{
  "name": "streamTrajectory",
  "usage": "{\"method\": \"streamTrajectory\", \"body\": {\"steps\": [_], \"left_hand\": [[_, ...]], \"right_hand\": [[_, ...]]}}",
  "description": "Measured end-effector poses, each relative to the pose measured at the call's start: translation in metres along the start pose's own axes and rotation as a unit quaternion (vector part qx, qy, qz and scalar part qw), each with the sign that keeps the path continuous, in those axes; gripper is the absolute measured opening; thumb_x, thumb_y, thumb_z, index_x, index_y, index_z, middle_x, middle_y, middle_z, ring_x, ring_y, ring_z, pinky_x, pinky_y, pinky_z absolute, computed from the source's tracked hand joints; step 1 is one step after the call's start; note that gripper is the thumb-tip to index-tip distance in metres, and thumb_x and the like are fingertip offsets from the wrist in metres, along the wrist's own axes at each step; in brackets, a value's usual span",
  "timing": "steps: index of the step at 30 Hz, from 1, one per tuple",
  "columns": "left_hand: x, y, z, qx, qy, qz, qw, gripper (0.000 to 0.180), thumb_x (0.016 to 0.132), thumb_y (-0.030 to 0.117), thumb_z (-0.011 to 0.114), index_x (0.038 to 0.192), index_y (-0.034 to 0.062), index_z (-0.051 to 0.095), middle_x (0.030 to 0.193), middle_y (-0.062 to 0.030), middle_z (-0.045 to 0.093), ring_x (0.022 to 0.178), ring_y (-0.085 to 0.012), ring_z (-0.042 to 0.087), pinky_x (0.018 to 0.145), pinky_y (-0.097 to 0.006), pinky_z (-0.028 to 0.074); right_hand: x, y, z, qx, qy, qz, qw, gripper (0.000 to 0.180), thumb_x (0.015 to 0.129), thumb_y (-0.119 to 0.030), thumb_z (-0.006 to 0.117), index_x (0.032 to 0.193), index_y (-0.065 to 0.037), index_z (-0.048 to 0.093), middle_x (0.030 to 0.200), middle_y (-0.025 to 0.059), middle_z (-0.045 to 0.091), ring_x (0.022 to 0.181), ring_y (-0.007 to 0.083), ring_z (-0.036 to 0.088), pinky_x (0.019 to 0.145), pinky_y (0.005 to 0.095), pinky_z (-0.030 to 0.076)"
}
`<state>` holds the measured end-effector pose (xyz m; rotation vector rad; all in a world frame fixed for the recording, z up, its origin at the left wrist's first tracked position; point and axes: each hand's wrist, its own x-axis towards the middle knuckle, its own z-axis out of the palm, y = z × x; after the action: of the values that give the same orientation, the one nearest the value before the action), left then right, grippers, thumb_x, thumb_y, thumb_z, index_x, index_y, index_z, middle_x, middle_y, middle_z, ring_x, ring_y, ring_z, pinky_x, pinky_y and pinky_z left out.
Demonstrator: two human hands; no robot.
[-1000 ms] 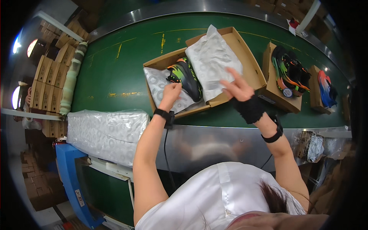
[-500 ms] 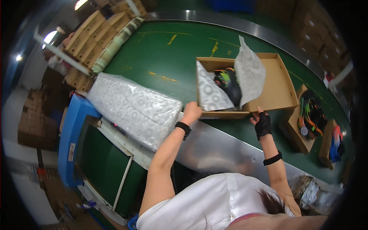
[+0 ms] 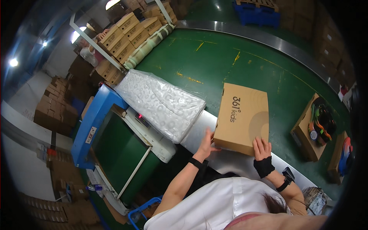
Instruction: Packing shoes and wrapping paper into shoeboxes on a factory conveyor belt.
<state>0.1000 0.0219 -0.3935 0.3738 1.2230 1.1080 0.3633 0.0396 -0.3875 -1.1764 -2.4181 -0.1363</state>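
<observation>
A brown cardboard shoe box [image 3: 242, 119] with its lid down lies on the green conveyor belt, its near end by the metal edge strip. My left hand [image 3: 207, 145] holds the near left corner, thumb up along the side and fingers low against the box. In a black fingerless glove, my right hand [image 3: 263, 150] grips the near right corner, its fingers bent over the lid and its thumb out of sight. The shoes and wrapping paper are hidden inside the box.
Left of the box lies a clear plastic bag of patterned wrapping paper [image 3: 161, 103], beside a blue and white machine [image 3: 90, 130]. Open boxes with colourful shoes [image 3: 321, 122] and a blue-red pair [image 3: 346, 155] stand right. Stacked boxes [image 3: 128, 36] and another person [image 3: 90, 53] are far left.
The open box's paper has gone in and its lid has swung over and down. Both hands have moved to its near corners, and the view has shifted.
</observation>
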Motion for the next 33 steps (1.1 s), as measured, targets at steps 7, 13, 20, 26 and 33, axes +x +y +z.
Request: {"method": "streamTrajectory", "body": {"steps": [7,13,20,26,33], "left_hand": [[-0.054,-0.037,0.001,0.087,0.053,0.118,0.988,0.043,0.082,0.031,0.052,0.104,-0.0053,0.051,0.090,-0.0078,0.056,0.082,-0.0117,0.048,0.072,-0.024,0.038],[-0.108,-0.059,-0.017,0.097,0.010,0.171,0.980,0.039,0.081,0.021,0.056,0.109,-0.0047,0.049,0.096,-0.0061,0.056,0.087,-0.0098,0.050,0.076,-0.021,0.039],[-0.144,-0.084,-0.013,0.077,0.062,0.163,0.982,0.041,0.080,0.022,0.057,0.111,-0.0041,0.049,0.099,-0.0064,0.056,0.088,-0.0092,0.051,0.076,-0.021,0.041],[-0.153,-0.099,-0.007,0.127,0.116,0.178,0.969,0.041,0.080,0.022,0.058,0.111,-0.0034,0.049,0.098,-0.0057,0.057,0.088,-0.0091,0.051,0.077,-0.021,0.041],[-0.169,-0.118,-0.039,0.180,0.067,0.086,0.978,0.044,0.078,0.023,0.059,0.112,-0.0010,0.048,0.102,-0.0074,0.056,0.093,-0.0112,0.051,0.081,-0.024,0.039]], "right_hand": [[-0.052,-0.033,-0.038,0.035,0.030,-0.100,0.994,0.037,0.065,-0.007,0.049,0.101,0.000,0.052,0.108,0.0167,0.048,0.095,0.0322,0.046,0.080,0.0484,0.034],[-0.053,-0.015,-0.026,0.217,-0.068,-0.222,0.948,0.049,0.057,-0.023,0.064,0.102,-0.009,0.051,0.104,0.0174,0.048,0.091,0.0323,0.048,0.080,0.0461,0.037],[0.106,-0.006,0.020,0.180,0.006,-0.047,0.982,0.052,0.060,-0.025,0.068,0.104,-0.005,0.049,0.118,0.0203,0.040,0.104,0.0365,0.041,0.085,0.0424,0.035],[0.197,-0.042,0.038,0.245,-0.414,0.069,0.874,0.058,0.076,-0.051,0.040,0.098,0.000,0.057,0.099,0.0216,0.055,0.093,0.0330,0.053,0.079,0.0356,0.041],[0.171,-0.069,0.040,0.189,-0.426,0.034,0.884,0.067,0.074,-0.059,0.033,0.089,0.001,0.060,0.092,0.0207,0.058,0.087,0.0316,0.057,0.077,0.0354,0.042]]}}
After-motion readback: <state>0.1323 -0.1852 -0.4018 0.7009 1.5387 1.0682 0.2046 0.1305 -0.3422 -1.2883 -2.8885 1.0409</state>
